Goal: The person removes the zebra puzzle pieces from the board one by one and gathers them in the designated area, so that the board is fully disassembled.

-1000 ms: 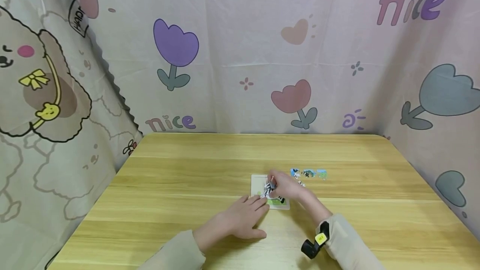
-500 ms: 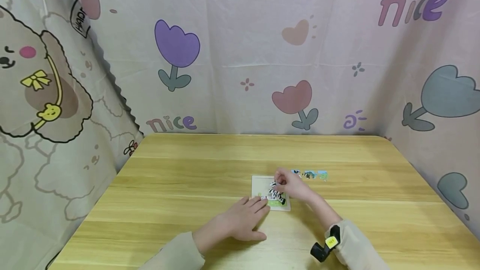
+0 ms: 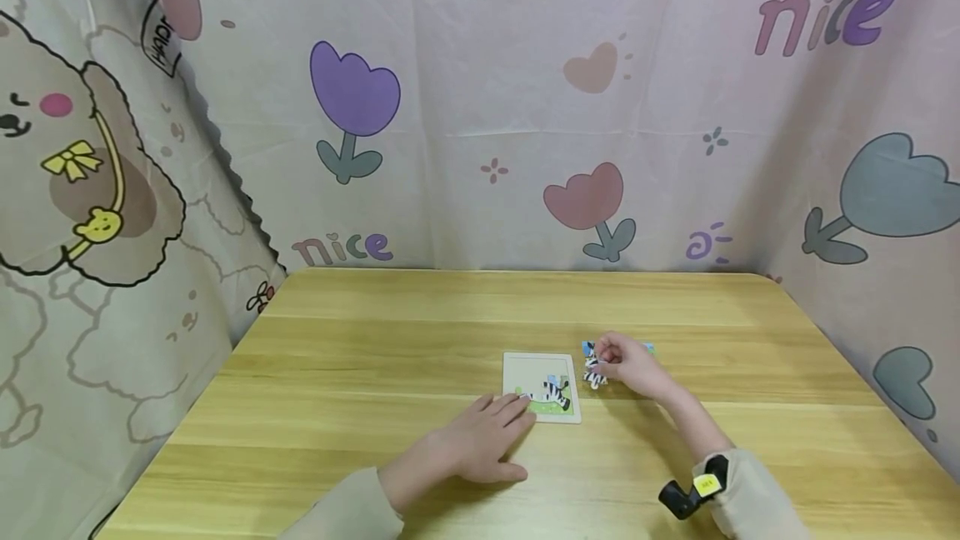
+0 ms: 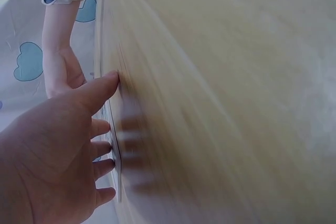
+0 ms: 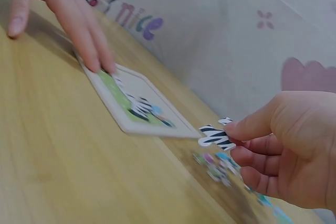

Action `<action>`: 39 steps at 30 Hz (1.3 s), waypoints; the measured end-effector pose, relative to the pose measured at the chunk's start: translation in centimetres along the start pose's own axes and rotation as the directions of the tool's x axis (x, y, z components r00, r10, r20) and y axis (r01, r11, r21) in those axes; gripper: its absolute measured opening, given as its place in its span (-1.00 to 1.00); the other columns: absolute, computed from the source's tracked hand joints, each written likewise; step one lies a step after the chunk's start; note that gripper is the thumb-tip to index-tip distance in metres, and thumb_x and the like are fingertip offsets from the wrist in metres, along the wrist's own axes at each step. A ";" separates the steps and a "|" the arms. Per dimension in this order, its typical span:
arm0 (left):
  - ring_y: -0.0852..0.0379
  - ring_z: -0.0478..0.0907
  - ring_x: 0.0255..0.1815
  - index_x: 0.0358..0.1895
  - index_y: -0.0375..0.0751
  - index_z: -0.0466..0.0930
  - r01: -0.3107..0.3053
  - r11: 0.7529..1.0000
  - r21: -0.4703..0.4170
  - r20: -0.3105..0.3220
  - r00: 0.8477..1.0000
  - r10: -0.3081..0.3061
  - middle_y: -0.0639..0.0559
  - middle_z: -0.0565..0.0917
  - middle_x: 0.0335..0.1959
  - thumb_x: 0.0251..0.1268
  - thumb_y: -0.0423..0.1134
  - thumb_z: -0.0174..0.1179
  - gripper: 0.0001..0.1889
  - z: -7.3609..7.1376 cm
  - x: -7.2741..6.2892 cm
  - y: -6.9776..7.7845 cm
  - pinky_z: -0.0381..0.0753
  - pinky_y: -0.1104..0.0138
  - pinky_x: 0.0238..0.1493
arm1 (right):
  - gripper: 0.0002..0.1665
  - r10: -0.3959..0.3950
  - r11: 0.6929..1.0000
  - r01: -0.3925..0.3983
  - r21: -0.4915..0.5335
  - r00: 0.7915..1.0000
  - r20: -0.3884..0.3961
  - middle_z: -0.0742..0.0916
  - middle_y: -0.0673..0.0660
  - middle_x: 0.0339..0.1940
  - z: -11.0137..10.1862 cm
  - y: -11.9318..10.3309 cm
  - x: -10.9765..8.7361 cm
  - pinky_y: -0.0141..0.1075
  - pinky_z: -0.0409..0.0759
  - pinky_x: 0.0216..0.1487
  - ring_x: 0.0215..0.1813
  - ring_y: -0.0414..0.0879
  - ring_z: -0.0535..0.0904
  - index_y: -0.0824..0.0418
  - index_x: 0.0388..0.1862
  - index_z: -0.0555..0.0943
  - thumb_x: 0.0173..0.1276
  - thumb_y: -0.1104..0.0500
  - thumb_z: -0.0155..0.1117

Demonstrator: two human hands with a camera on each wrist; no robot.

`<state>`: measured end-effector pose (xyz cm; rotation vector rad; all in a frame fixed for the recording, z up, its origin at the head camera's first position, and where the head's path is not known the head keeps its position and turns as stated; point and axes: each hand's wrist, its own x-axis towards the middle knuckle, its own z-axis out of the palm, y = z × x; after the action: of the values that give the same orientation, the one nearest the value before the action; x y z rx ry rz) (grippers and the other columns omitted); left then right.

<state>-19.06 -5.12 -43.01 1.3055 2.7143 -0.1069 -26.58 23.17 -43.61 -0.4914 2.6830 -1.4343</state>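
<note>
The right hand [image 3: 636, 367] pinches a zebra-striped puzzle piece [image 5: 215, 137] between thumb and fingers, held just above other loose puzzle pieces [image 5: 216, 172]. A square, white-rimmed puzzle board [image 3: 525, 367] lies left of that hand. In its tray, the lower right shows fitted pieces with zebra stripes [image 3: 556, 395] and green grass, while the upper part is bare. Straight, spread fingers of the left hand [image 3: 483, 442] rest on the board's lower left edge; in the left wrist view its thumb [image 4: 102, 90] points at the wooden surface.
The wooden table [image 3: 390, 340] reaches back to a printed curtain [image 3: 480, 107] that hangs behind and at both sides. A black wrist camera [image 3: 693, 492] is strapped on the right forearm. More loose pieces lie partly hidden behind the right hand.
The right hand has moved right, off the board to the loose pieces, carrying the striped piece away from the tray. The left hand stays on the board's edge.
</note>
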 end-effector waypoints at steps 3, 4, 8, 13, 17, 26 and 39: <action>-0.01 0.02 0.43 0.41 -0.11 0.12 0.008 1.000 -0.015 0.007 1.000 -0.008 -0.09 0.08 0.44 0.25 0.29 -0.08 -0.22 -0.2 -0.2 0.1 0.12 0.06 0.35 | -0.71 0.033 0.999 -0.033 -0.006 0.999 -0.014 0.58 0.11 -0.40 -1.0 0.7 -0.6 -0.42 0.48 -0.41 -0.32 -0.09 0.46 0.43 -0.19 0.48 0.10 0.40 0.30; -0.01 0.02 0.43 0.42 -0.11 0.12 0.015 1.000 -0.023 0.011 1.000 -0.014 -0.09 0.07 0.45 0.25 0.29 -0.08 -0.22 -0.2 -0.3 0.1 0.11 0.06 0.35 | -0.70 0.045 0.999 -0.045 -0.010 0.999 -0.018 0.59 0.12 -0.38 -1.4 0.9 -0.8 -0.41 0.49 -0.39 -0.30 -0.08 0.47 0.43 -0.18 0.48 0.10 0.40 0.30; -0.02 0.00 0.44 0.42 -0.10 0.10 0.033 0.999 -0.042 0.017 0.999 -0.032 -0.09 0.05 0.45 0.24 0.30 -0.08 -0.21 -0.1 -0.4 0.0 0.07 0.05 0.36 | -0.67 0.080 0.996 -0.080 -0.025 0.997 -0.023 0.63 0.15 -0.32 -2.7 1.8 -1.5 -0.38 0.51 -0.41 -0.27 -0.08 0.51 0.45 -0.12 0.49 0.13 0.37 0.29; -0.02 -0.01 0.44 0.43 -0.10 0.09 0.037 0.999 -0.040 0.019 0.999 -0.036 -0.09 0.04 0.46 0.25 0.30 -0.09 -0.21 0.1 -0.4 -0.2 0.06 0.05 0.37 | -0.68 0.115 0.992 -0.117 -0.048 0.993 -0.035 0.64 0.14 -0.36 -3.5 2.8 -1.9 -0.37 0.49 -0.50 -0.35 -0.12 0.50 0.47 -0.13 0.51 0.13 0.36 0.29; -0.02 -0.01 0.44 0.43 -0.10 0.10 0.039 0.998 -0.045 0.022 0.999 -0.038 -0.09 0.04 0.46 0.25 0.30 -0.08 -0.21 0.0 -0.4 -0.1 0.07 0.05 0.37 | -0.74 0.135 0.982 -0.142 -0.126 0.989 -0.066 0.65 0.11 -0.37 -3.5 3.2 -2.1 -0.34 0.49 -0.41 -0.33 -0.12 0.50 0.42 -0.18 0.57 0.14 0.32 0.31; -0.04 0.02 0.43 0.41 -0.12 0.12 0.028 0.999 -0.045 -0.002 1.000 -0.028 -0.11 0.07 0.45 0.25 0.28 -0.05 -0.22 0.1 -0.4 -0.2 0.10 0.04 0.35 | -0.87 0.101 0.938 -0.129 -0.321 0.989 -0.104 0.63 0.04 -0.49 -2.6 3.2 -1.9 -0.26 0.48 -0.34 -0.39 -0.12 0.49 0.31 -0.37 0.63 0.14 0.24 0.33; -0.04 0.03 0.43 0.41 -0.12 0.13 0.026 0.999 -0.038 0.001 1.000 -0.026 -0.11 0.08 0.44 0.25 0.29 -0.06 -0.22 0.0 -0.3 -0.1 0.11 0.04 0.35 | -0.85 0.105 0.917 -0.159 -0.366 0.981 -0.164 0.60 0.04 -0.53 -2.1 2.9 -1.7 -0.26 0.44 -0.36 -0.43 -0.12 0.46 0.28 -0.43 0.59 0.14 0.21 0.33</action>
<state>-18.95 -5.46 -42.99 1.2597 2.7196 -0.0584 -26.13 26.87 -44.98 -0.2235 3.0524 -0.9494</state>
